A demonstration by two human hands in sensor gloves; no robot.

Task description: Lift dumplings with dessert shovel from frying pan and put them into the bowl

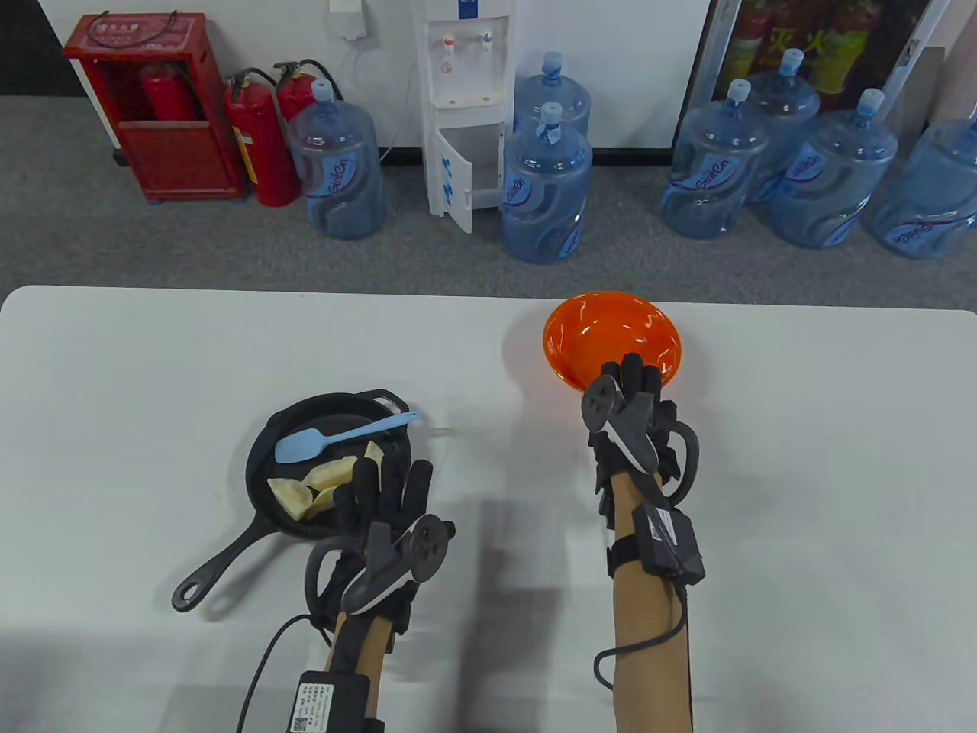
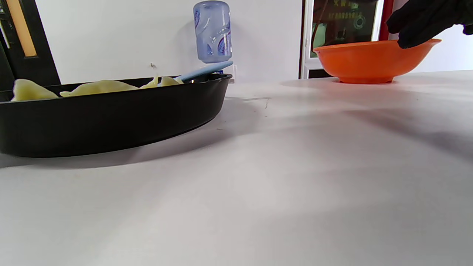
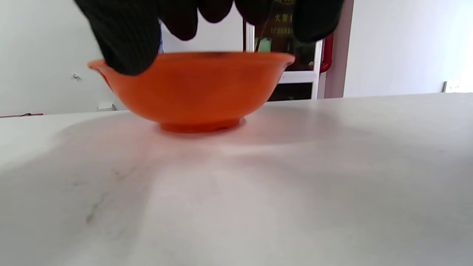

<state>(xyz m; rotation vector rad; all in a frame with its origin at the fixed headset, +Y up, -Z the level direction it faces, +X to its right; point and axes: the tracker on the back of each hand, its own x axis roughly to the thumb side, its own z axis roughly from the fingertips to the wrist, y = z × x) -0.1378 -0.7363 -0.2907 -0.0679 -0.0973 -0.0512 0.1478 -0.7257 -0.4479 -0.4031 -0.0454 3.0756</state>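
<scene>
A black frying pan point(image 1: 320, 416) point(image 2: 111, 118) sits left of centre, handle towards the near left. In it lie several pale dumplings point(image 1: 317, 486) point(image 2: 99, 87) and a light blue dessert shovel point(image 1: 336, 439) point(image 2: 205, 71), whose handle rests on the pan's far right rim. My left hand point(image 1: 385, 477) hovers over the pan's near right edge, fingers straight, holding nothing. An orange bowl point(image 1: 611, 343) point(image 2: 369, 61) point(image 3: 199, 92) stands at the far right, with nothing in it. My right hand point(image 1: 633, 378) reaches its near rim, with its fingers point(image 3: 125, 37) hanging loosely; whether they touch it is unclear.
The white table point(image 1: 496, 534) runs wide between and in front of my hands. Its far edge lies just behind the bowl. Water bottles point(image 1: 546, 183), a dispenser and fire extinguishers stand on the floor beyond. Glove cables trail off both wrists.
</scene>
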